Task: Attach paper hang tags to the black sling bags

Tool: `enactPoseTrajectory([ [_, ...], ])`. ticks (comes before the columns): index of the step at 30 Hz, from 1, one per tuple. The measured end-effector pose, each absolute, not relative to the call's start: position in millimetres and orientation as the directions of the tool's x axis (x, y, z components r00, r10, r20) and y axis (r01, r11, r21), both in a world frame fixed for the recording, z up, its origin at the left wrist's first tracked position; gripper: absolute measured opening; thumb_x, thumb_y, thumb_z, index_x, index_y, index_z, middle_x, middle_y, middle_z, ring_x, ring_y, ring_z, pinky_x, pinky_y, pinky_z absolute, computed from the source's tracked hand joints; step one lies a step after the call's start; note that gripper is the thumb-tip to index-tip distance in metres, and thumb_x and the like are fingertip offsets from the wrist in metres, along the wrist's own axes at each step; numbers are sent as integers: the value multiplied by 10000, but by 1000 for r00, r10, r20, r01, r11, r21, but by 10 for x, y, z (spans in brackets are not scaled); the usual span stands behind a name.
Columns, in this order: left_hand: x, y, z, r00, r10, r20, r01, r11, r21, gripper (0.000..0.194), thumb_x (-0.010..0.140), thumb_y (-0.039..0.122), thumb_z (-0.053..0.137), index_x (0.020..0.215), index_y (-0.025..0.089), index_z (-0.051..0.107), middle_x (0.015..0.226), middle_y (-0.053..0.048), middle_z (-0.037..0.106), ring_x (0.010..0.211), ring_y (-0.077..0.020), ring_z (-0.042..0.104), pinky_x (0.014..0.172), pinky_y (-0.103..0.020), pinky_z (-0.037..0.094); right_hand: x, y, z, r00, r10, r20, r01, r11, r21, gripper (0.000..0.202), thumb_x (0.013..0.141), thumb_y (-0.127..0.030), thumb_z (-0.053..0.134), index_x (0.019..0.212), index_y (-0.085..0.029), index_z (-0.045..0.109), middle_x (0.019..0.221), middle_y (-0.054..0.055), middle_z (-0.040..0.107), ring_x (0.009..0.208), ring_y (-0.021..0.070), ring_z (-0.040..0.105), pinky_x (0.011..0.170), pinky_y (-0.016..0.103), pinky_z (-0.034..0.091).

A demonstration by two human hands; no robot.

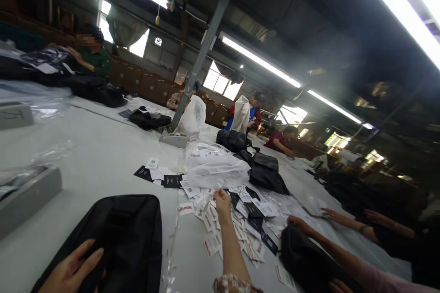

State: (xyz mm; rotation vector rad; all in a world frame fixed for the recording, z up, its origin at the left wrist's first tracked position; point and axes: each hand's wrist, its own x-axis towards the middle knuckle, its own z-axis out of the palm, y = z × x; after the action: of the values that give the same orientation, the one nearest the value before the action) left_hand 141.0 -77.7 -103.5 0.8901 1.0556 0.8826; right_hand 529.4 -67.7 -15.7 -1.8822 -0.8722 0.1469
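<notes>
Left fingers [90, 261] grasp black bag [134, 238]; right fingers [220, 194], hold unclear, beside plastic bag [213, 171] edge

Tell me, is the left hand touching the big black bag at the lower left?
Touching. The head view shows the left hand on the near part of the black bag, fingers against its dark material.

Toward the worktop's [103, 155] near edge, the left hand [77, 265] grips a black bag [139, 238]. The right hand [222, 199] pinches a small white item [217, 185] over scattered tags [247, 238], near a plastic bag [216, 171]. Toward the far edge sits a dark pouch [149, 120]; beyond, a person in green [98, 60].
</notes>
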Motion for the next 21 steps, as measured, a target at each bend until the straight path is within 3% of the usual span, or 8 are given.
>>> enactPoseTrajectory([
  [5,1426,-799,-1028,202,929,-309,-83,330,940,816,702,558,650,1316,153,298,564,-8,643,387,-182,577,355,-247,477,5248,-771,-132,687,656,312,530,-159,-833,307,871,-371,555,1061,-131,577,1037,39,594,859,187,598,713,332,529],
  [12,1369,-696,-1029,298,884,-360,-112,407,907,846,602,545,735,1248,183,327,559,2,654,417,-209,596,385,-276,492,5119,-805,-208,614,711,344,574,-102,-813,310,868,-422,526,819,-125,599,715,-14,575,608,105,533,565,239,443],
  [17,1330,-655,-806,434,825,-361,-190,476,859,573,591,519,765,960,191,474,617,-18,673,422,-175,604,361,-234,464,4699,-834,-191,523,751,402,622,-14,-783,344,837,-430,465,760,-139,631,612,-11,551,573,122,464,531,223,340],
  [21,1345,-659,-447,547,768,-333,-302,552,777,480,631,379,791,962,173,512,870,-84,714,648,-200,694,463,-227,537,4120,-965,-109,336,834,437,668,116,-735,221,834,-325,493,828,-179,658,750,10,594,689,141,514,638,238,371],
])
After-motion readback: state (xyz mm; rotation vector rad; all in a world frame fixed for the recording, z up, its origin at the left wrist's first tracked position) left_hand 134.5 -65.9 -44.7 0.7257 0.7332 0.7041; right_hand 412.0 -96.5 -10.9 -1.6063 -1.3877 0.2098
